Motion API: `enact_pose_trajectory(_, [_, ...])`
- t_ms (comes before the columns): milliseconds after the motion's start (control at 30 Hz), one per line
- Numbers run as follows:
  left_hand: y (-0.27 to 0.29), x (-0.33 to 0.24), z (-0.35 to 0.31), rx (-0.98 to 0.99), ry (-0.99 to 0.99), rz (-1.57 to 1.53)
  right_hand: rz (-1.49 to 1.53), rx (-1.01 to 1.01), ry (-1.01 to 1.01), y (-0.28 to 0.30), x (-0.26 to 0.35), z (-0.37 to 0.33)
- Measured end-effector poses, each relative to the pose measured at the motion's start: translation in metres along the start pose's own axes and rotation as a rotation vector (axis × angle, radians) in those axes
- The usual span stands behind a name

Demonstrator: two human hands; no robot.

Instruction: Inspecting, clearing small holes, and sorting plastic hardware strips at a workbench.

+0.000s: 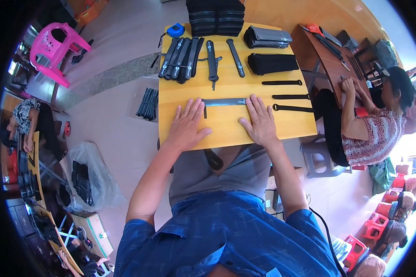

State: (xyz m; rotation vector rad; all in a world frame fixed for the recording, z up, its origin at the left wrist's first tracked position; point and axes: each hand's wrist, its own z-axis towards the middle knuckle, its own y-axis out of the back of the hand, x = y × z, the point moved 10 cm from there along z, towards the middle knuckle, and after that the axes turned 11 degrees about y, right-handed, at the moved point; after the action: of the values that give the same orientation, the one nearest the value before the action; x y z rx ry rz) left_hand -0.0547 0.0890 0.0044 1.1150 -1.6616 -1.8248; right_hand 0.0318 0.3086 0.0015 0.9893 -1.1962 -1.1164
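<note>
On the yellow table (182,94) a grey strap (224,102) lies flat from left to right. My left hand (187,123) lies palm down, fingers stretched out, its fingertips at the strap's left end. A short thin black strip (205,113) hangs down from that end. My right hand (261,122) rests flat with fingers spread, its fingertips over the strap's right end. Farther back lie a grey strap (235,57) by itself, grey straps with a thin tie (211,60) and a bundle of grey straps (180,59). Three black straps (289,97) with looped ends lie to the right.
Dark stacked straps (216,18), a grey folded bundle (268,37), a black bundle (272,63) and a blue tape measure (175,30) sit along the back. A person (374,124) sits at the right. A pink chair (55,48) and a plastic bag (94,171) are at left.
</note>
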Motion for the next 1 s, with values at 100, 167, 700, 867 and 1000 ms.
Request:
enact_pose_trajectory(100, [-0.002, 0.001, -0.002, -0.003, 0.015, 0.013, 0.014, 0.006, -0.001, 0.0, 0.003, 0.0])
enact_pose_trajectory(167, [-0.001, 0.003, -0.001, 0.0, 0.022, 0.026, 0.018, 0.019, 0.002, 0.0, 0.007, 0.002])
enact_pose_trajectory(700, [-0.001, 0.002, 0.001, 0.039, 0.047, 0.013, 0.087, 0.074, 0.263, -0.009, 0.066, 0.025])
enact_pose_trajectory(867, [-0.008, 0.003, 0.0, 0.06, 0.039, 0.024, 0.001, 0.074, 0.123, 0.004, 0.015, -0.005])
enact_pose_trajectory(1000, [-0.008, 0.0, -0.001, 0.005, 0.023, 0.027, 0.06, -0.091, 0.077, 0.022, -0.002, -0.021])
